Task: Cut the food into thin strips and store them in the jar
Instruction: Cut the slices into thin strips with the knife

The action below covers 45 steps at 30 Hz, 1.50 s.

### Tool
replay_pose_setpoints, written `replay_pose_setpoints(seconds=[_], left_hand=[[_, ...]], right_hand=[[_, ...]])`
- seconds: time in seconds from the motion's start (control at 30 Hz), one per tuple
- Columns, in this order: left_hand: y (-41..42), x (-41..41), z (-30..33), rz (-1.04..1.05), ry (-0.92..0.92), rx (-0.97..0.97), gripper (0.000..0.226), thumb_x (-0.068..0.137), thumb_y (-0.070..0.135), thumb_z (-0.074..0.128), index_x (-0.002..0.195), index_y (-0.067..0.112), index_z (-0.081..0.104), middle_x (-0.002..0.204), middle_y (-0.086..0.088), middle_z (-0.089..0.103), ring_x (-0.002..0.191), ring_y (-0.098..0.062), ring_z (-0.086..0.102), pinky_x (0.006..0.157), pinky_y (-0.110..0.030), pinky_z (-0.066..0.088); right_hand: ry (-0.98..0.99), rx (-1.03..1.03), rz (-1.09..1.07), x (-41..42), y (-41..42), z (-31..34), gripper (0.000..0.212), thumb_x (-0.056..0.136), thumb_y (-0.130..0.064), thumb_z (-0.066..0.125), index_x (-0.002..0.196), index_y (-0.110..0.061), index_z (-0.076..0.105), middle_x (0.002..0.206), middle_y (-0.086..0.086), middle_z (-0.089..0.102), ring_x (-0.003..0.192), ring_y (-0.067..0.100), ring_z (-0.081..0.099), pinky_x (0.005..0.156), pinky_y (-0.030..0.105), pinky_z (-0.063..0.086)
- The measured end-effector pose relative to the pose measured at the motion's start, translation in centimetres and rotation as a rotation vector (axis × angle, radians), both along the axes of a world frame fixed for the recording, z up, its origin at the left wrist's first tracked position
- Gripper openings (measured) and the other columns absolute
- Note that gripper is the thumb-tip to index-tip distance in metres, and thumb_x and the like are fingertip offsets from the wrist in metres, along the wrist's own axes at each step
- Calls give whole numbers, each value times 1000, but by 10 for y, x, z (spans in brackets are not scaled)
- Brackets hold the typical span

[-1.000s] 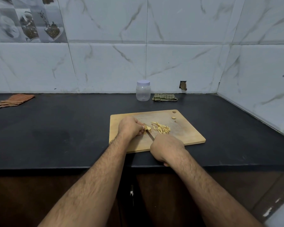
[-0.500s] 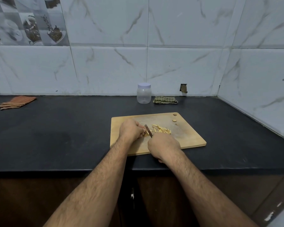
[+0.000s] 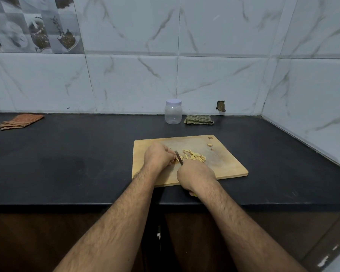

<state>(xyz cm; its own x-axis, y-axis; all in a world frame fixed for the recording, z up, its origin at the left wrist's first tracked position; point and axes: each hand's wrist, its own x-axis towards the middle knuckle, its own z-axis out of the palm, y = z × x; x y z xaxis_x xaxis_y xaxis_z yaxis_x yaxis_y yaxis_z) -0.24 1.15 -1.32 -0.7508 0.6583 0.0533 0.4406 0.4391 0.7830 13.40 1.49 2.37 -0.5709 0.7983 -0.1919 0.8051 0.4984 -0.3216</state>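
Nearest you, your right hand [image 3: 196,174] was clenched around the knife [image 3: 178,158], its handle hidden in your fist and only the dark blade showing, angled toward the far left. To do this cut well, I'd judge you needed to keep that blade close against your left knuckles and advance in small steps so the strips came off thin.

Just beyond, your left hand [image 3: 159,156] was curled over the uncut piece, fingertips tucked at the blade; the piece itself was hidden, so I can't tell how much remained. With little left to hold, the risk to your fingertips probably rose, so slow strokes were wise.

The strips [image 3: 193,156] lay in a loose heap just right of the blade on the board [image 3: 224,165], with two small offcuts [image 3: 210,145] near its far corner.

Farther back on the desk [image 3: 77,163], the jar [image 3: 173,112] stood by the wall, lid on and seemingly empty, a green cloth [image 3: 198,120] beside it.
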Motion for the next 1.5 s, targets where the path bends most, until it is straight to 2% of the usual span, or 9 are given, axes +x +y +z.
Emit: replay_pose_setpoints(seconds=[0.3, 0.43, 0.5, 0.83, 0.93, 1.1, 1.2, 1.3, 1.5], left_hand=[[4, -1, 11, -59, 12, -133, 7, 87, 15, 72, 85, 16, 79, 78, -1, 75, 60, -9, 61, 80, -32, 60], [7, 1, 18, -90, 9, -199, 8, 88, 12, 70, 89, 15, 77, 79, -1, 74, 66, -12, 65, 84, -36, 60], [9, 4, 21, -103, 16, -225, 11, 89, 10, 68, 91, 15, 77, 80, 0, 73, 67, -13, 65, 83, -36, 61], [0, -2, 10, -53, -110, -37, 17, 83, 2, 72, 74, 16, 73, 75, -4, 75, 67, -14, 65, 77, -36, 60], [-3, -2, 9, -46, -129, -14, 17, 84, 2, 71, 74, 16, 72, 74, -5, 74, 65, -15, 63, 74, -34, 58], [-7, -3, 16, -35, -173, -48, 8, 87, 9, 73, 79, 12, 75, 72, -4, 71, 56, -12, 58, 76, -31, 57], [-6, -2, 18, -46, -192, -61, 7, 88, 11, 73, 82, 11, 76, 71, -4, 71, 54, -11, 58, 78, -32, 58], [-4, 0, 20, -62, -215, -62, 9, 90, 8, 70, 84, 10, 76, 75, -7, 71, 62, -15, 62, 81, -34, 60], [-7, 2, 27, -52, -340, -50, 19, 94, -3, 60, 79, 7, 68, 76, -11, 65, 64, -16, 62, 61, -23, 57]], right_hand=[[-1, -25, -5, -1, 6, -2, 18, 96, -12, 44, 108, -10, 58, 95, 9, 68, 89, 25, 69, 79, 37, 58], [-7, -45, -11, 3, 9, -2, 14, 95, -11, 41, 88, -10, 52, 74, 7, 66, 51, 18, 60, 49, 25, 46], [-2, -57, -11, 5, 11, -2, 17, 94, -11, 40, 80, -11, 49, 71, 7, 65, 44, 17, 57, 44, 22, 40], [34, -101, 3, 5, 15, -6, 16, 95, -13, 41, 100, -8, 56, 70, 7, 65, 37, 14, 54, 40, 20, 39], [37, -101, 3, 4, 14, -6, 15, 96, -15, 42, 95, -8, 55, 72, 7, 67, 39, 14, 56, 41, 20, 42], [42, -100, 5, 3, 13, -5, 21, 97, -15, 42, 107, -7, 58, 73, 7, 67, 41, 15, 55, 42, 22, 43], [42, -103, 1, 2, 11, -7, 18, 97, -16, 43, 103, -8, 57, 73, 7, 67, 40, 14, 55, 40, 20, 41], [47, -113, 9, 0, 13, -9, 15, 96, -16, 43, 92, -9, 55, 70, 6, 68, 44, 16, 58, 51, 26, 52], [11, -89, 23, -2, 15, -9, 16, 96, -17, 43, 94, -8, 55, 67, 6, 68, 45, 16, 58, 52, 26, 50]])
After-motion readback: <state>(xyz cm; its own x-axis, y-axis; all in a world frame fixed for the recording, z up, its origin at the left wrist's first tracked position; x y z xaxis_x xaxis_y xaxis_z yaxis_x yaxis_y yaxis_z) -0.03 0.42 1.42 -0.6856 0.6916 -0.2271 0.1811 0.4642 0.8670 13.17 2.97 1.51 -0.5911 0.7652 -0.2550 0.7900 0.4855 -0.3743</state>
